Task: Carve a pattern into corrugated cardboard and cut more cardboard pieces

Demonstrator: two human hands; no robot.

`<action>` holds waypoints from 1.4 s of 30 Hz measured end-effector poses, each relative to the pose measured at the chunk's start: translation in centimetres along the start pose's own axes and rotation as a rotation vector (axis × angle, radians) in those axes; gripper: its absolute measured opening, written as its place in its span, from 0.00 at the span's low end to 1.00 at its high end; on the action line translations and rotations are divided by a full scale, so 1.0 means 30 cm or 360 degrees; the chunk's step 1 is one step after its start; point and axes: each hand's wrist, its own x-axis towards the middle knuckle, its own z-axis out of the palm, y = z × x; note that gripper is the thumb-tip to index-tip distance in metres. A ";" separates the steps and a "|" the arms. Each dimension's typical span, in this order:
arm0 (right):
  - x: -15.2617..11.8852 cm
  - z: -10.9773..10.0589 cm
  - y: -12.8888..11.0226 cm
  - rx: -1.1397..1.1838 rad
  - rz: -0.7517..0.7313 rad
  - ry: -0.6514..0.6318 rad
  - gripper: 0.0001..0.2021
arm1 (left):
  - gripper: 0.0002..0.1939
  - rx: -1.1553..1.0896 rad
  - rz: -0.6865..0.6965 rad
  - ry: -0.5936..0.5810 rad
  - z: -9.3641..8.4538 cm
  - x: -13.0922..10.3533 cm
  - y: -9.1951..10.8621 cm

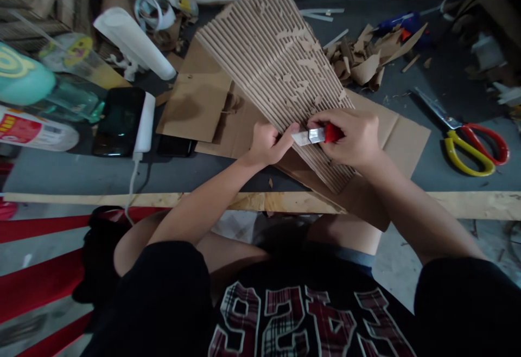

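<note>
A sheet of corrugated cardboard [260, 53] with its ridges bared is held at a slant over the table. Scraps of torn paper still cling to its surface. My left hand [268, 142] grips the sheet's left edge, thumb on top near the blade. In my right hand [352, 134] is a red utility knife [315, 135], its blade pointing left across the ridges, close to my left thumb. Flat cardboard pieces [199, 91] lie beneath the sheet, and one overhangs the table's front edge.
Scissors [459, 126] with red and yellow handles lie at right. Torn cardboard scraps [368, 61] are heaped behind, beside a blue glue gun [401, 23]. At left are a black phone [118, 121], a white charger with cable [144, 123], bottles [36, 129] and a white roll [134, 42].
</note>
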 end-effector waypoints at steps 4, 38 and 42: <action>0.002 -0.027 0.015 0.0046 -0.0086 -0.0055 0.12 | 0.28 -0.0032 0.0034 0.0036 0.000 0.008 0.012; -0.027 0.008 -0.032 -0.0351 -0.0053 0.0078 0.08 | 0.26 0.0132 0.0231 -0.0046 -0.009 -0.002 -0.002; -0.021 0.009 -0.038 -0.0481 -0.0147 0.0094 0.08 | 0.25 0.0127 0.0303 -0.0044 -0.008 0.011 0.007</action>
